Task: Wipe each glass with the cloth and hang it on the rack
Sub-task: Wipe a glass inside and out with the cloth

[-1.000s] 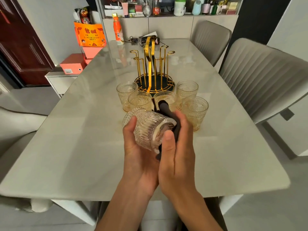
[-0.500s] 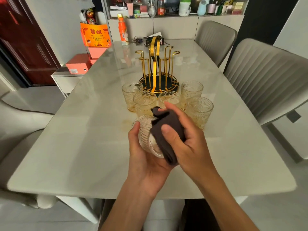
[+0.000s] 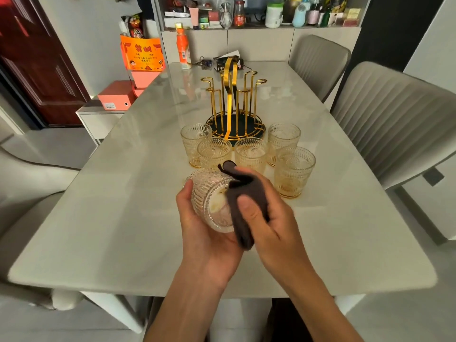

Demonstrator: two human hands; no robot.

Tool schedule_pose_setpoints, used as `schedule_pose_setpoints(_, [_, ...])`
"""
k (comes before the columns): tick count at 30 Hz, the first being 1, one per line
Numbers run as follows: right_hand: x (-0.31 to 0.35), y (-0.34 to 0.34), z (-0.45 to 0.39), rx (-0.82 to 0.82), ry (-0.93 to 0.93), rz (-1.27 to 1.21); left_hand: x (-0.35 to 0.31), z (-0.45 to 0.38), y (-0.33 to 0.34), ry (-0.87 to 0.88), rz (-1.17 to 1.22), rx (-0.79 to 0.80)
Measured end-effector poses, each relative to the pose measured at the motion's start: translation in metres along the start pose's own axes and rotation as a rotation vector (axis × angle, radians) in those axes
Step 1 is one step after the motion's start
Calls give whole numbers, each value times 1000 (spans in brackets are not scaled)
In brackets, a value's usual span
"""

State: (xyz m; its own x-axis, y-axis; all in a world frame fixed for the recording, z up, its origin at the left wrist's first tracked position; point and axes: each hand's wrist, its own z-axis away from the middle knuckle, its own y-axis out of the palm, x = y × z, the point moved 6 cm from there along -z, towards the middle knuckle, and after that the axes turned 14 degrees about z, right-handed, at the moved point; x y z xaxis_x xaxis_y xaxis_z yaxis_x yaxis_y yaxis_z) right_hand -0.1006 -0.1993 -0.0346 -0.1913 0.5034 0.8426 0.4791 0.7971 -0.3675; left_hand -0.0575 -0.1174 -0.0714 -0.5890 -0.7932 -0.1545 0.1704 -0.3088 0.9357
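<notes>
My left hand (image 3: 204,233) grips a ribbed clear glass (image 3: 209,198) lying on its side above the table, its mouth turned toward me. My right hand (image 3: 269,223) pinches a dark brown cloth (image 3: 244,208) and presses it over the glass's rim and right side, thumb on top of the cloth. Several amber-tinted patterned glasses (image 3: 293,171) stand upright in a cluster just beyond my hands. Behind them stands the gold wire rack (image 3: 234,104) on a dark round base, with no glass hanging on its pegs.
The pale marble table (image 3: 118,218) stretches ahead. Grey chairs (image 3: 394,114) stand along the right side and another on the left. An orange bottle (image 3: 183,48), keys and a packet lie at the far end. Orange boxes (image 3: 116,96) sit on a low cabinet at left.
The cloth went from tucked behind the glass to spread over its rim and side. My right hand has slid round the glass while my left keeps holding it.
</notes>
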Motion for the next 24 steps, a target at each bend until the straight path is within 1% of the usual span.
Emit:
schedule_pose_setpoints(2, [1, 3, 6, 27, -44, 150, -1, 0, 0, 4, -13, 9])
schedule_pose_setpoints(4, [7, 2, 5, -40, -68, 289, 3, 2, -2, -14, -38, -3])
schedule_pose_setpoints(5, [11, -1, 3, -95, -71, 314, 5, 3, -2, -33, -48, -14])
schedule_pose_setpoints(6, [13, -4, 0, -141, -65, 296, 7, 3, -2, -44, -59, -27])
schedule_pose_setpoints(7, [12, -6, -3, -159, -44, 216, 6, 3, -1, -38, -74, -33])
schedule_pose_setpoints(9, [6, -6, -6, -110, 19, 22, 0, 0, 0, 12, -101, -25])
schedule_pose_setpoints(10, [5, -4, -5, -74, 12, 10, -2, -1, 2, 22, -107, -9])
schedule_pose_setpoints(12, [6, -2, 3, -72, -40, 177, -5, 0, 7, 33, -122, 23])
schedule_pose_setpoints(14, [10, 2, 10, -110, -68, 349, -2, 1, 5, 24, -175, 33])
schedule_pose_setpoints(17, [26, 10, 6, -139, -127, 549, 6, 4, -2, 37, -252, 25])
schedule_pose_setpoints(18, [28, 10, 4, -145, -135, 570, 6, 5, -4, 49, -246, 15])
schedule_pose_setpoints(21, [15, 9, 1, -128, -21, 447, 4, 4, -2, 60, -179, 19])
schedule_pose_setpoints(24, [5, 16, 17, -121, 14, 447, 0, 1, 6, 58, -140, 40])
